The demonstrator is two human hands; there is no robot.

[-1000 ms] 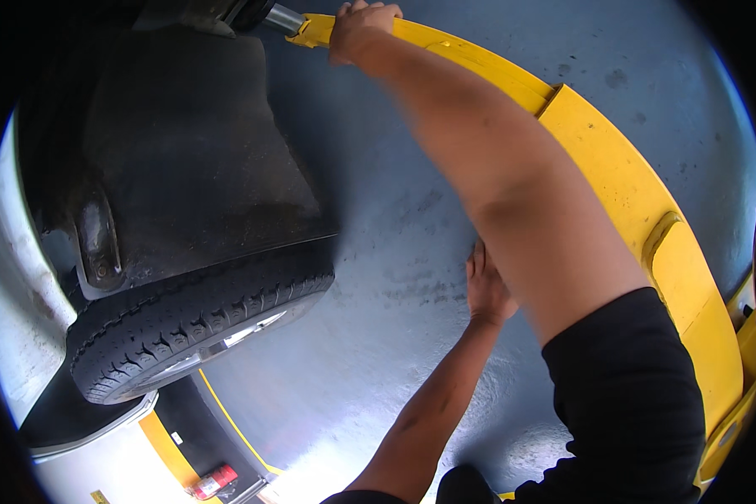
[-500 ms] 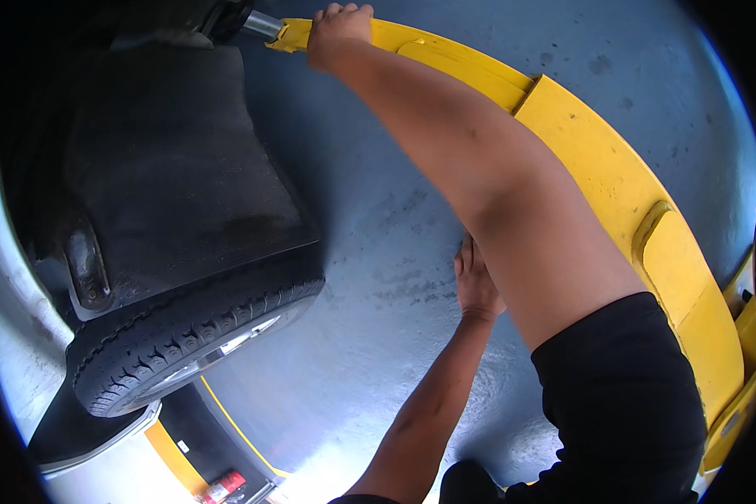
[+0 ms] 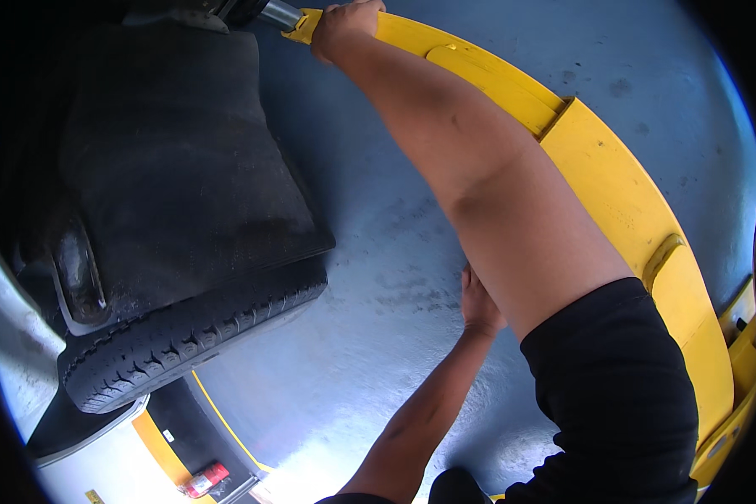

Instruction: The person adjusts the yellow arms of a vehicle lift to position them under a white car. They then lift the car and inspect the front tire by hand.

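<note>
The right hand (image 3: 344, 32) grips the yellow beam (image 3: 613, 176) near its far end, well apart from the tire (image 3: 193, 343) — best steered slowly, clear of the metal post (image 3: 281, 14). The left hand (image 3: 481, 304), partly hidden — can't tell its state.

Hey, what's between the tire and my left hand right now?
In the head view, blue-grey floor with dark marks shows between the tire and your left hand, which your right arm partly hides.
</note>
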